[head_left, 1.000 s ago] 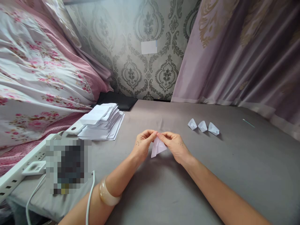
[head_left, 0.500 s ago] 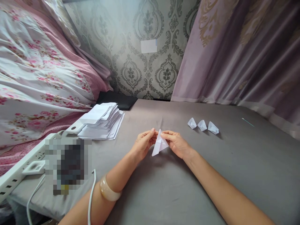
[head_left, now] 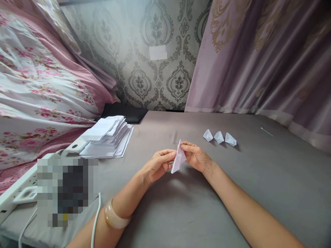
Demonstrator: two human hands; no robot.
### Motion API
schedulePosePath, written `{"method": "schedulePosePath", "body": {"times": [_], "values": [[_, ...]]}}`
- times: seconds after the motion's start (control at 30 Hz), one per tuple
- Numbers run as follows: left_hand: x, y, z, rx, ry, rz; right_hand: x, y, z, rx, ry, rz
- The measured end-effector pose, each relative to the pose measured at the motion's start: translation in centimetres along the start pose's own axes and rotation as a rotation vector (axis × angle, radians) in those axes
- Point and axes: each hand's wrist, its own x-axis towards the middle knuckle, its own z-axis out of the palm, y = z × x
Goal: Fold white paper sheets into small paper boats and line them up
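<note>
A folded white paper (head_left: 178, 161), triangular in outline, is held up above the grey sheet between my two hands. My left hand (head_left: 160, 164) pinches its left edge, thumb on the near face. On the opposite side, my right hand (head_left: 196, 155) grips the upper right edge with thumb and fingers. The paper is turned partly edge-on, so its far face is hidden. Beyond my right hand, three small folded paper boats (head_left: 219, 137) sit in a row on the sheet.
A stack of white paper (head_left: 106, 139) lies at the left, by a black flat item (head_left: 126, 112). Along the left edge runs a white power strip (head_left: 24, 177); a white cable (head_left: 96, 218) crosses near my left forearm. A thin stick (head_left: 266, 131) lies far right.
The folded paper has turned from facing me to nearly edge-on. My left thumb has moved down onto its left edge. The view has shifted slightly to the right.
</note>
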Motion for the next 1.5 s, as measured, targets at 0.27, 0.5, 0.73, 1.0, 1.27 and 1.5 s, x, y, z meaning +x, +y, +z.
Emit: {"method": "schedulePosePath", "body": {"times": [0.27, 0.5, 0.73, 1.0, 1.27, 1.5], "values": [[-0.2, 0.1, 0.5, 0.026, 0.005, -0.002, -0.4, -0.5, 0.3, 0.09, -0.032, 0.029], [0.0, 0.0, 0.3, 0.271, 0.138, 0.183, -0.5, -0.7, 0.1, -0.037, -0.055, -0.029], [0.2, -0.1, -0.1, 0.486, 0.005, 0.217, -0.3, -0.2, 0.7, -0.521, -0.014, -0.349], [0.8, -1.3, -1.1, 0.655, 0.333, 0.542, -1.0, 2.4, 3.2, -0.953, 0.292, -0.583], [1.4, -1.8, -1.7, 0.63, 0.434, 0.625, -1.7, 2.6, 3.5, -1.125, 0.35, -0.668], [1.0, -0.7, -0.7, 0.456, 0.238, 0.477, -1.4, 2.6, 3.2, -1.1, 0.322, -0.71]]}}
